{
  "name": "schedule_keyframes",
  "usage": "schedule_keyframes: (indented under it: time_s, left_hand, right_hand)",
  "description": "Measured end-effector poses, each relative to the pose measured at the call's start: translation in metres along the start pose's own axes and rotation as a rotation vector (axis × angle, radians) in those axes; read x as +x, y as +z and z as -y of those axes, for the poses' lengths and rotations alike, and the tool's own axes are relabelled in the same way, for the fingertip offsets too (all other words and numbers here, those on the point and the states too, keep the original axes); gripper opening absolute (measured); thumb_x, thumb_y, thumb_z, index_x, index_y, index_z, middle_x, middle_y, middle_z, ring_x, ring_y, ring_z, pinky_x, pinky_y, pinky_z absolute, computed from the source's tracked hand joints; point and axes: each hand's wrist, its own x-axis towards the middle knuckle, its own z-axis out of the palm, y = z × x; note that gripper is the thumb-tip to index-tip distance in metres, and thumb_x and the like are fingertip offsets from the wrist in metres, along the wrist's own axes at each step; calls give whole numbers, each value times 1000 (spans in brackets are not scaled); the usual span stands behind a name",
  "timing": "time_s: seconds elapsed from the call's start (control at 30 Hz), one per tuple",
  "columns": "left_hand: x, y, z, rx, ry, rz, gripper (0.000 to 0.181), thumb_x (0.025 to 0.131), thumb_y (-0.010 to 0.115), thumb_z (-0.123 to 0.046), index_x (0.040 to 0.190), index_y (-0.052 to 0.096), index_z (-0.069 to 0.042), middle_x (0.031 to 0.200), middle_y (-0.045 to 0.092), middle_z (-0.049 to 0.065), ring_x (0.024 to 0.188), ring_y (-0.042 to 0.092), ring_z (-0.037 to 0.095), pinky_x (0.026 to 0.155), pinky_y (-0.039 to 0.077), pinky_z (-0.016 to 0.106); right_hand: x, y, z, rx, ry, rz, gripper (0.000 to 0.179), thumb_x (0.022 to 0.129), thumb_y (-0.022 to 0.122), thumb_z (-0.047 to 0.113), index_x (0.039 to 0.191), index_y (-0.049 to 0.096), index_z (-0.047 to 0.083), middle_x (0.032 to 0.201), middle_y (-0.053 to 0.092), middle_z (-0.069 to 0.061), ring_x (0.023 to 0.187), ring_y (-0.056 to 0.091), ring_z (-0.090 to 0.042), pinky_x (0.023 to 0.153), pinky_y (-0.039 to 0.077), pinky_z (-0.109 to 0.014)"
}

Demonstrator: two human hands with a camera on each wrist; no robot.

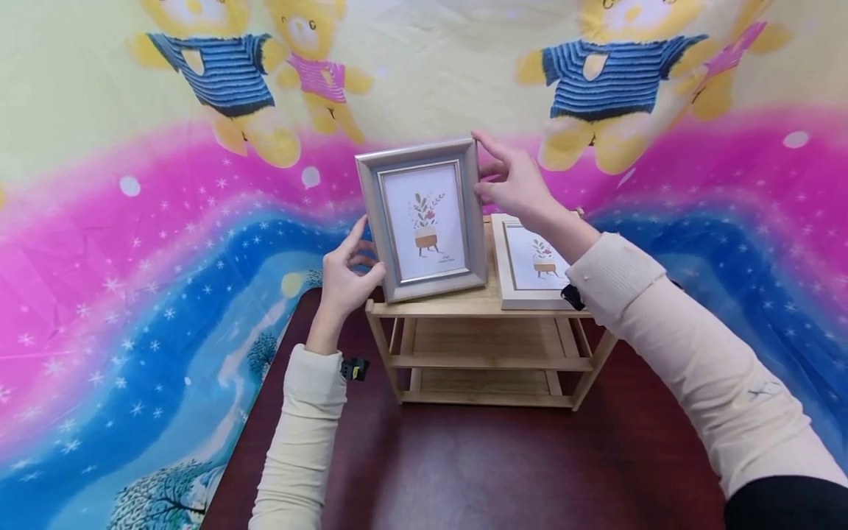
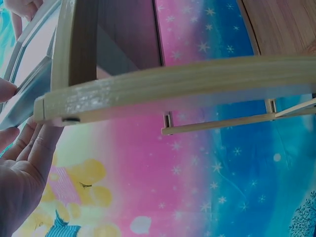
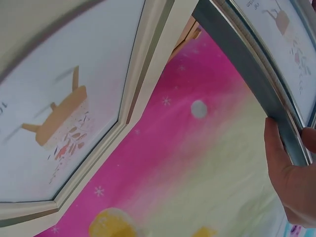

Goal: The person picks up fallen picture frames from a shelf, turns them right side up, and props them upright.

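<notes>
In the head view a silver-grey picture frame (image 1: 427,221) with a potted-plant print stands tilted at the left of a wooden rack's top. My left hand (image 1: 347,272) holds its left edge, thumb at the front and fingers at the side. My right hand (image 1: 513,177) grips the upper right edge, with a finger at the top corner. The right wrist view shows that hand (image 3: 291,173) on the grey border. To the right, a cream picture frame (image 1: 530,258) with a similar print lies on the rack top, partly hidden behind my right forearm.
The slatted wooden rack (image 1: 490,362) has lower shelves under its top and stands on a dark red-brown table (image 1: 497,456). Behind it hangs a colourful cloth (image 1: 424,88) printed with bears and snowflakes. In the left wrist view a wooden rail (image 2: 197,76) crosses close to my left hand.
</notes>
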Motion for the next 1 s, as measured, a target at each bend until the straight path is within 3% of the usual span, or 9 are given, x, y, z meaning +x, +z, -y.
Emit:
schedule_keyframes:
  time_s: [0.17,0.5,0.8,1.0]
  left_hand:
    - [0,-4,4,-17,-1,7,61,72,56,13,131,43,7,86,62,27,65,62,36,50,47,20]
    - [-4,-11,2,-45,-43,39,59,74,55,13,131,43,7,92,61,29,69,61,37,52,48,22]
    - [-8,-12,-1,-38,-53,50,58,75,54,14,131,42,7,95,61,30,72,61,39,57,48,16]
    - [-12,-11,-1,40,-24,39,56,78,58,9,132,41,8,97,61,28,78,63,37,60,54,37]
  right_hand:
    - [-7,1,2,-9,-3,-21,74,84,52,-10,144,28,26,109,59,-23,90,60,-24,77,51,-31]
    - [-29,6,9,-19,-31,-55,73,84,57,-6,142,31,30,107,59,-19,92,60,-25,73,52,-31]
    - [-44,7,9,-75,-74,-83,71,85,59,1,142,31,34,106,61,-14,90,62,-23,74,52,-30]
    - [-47,5,6,-107,-72,-79,74,85,61,6,144,24,31,112,59,-15,96,61,-25,77,51,-32]
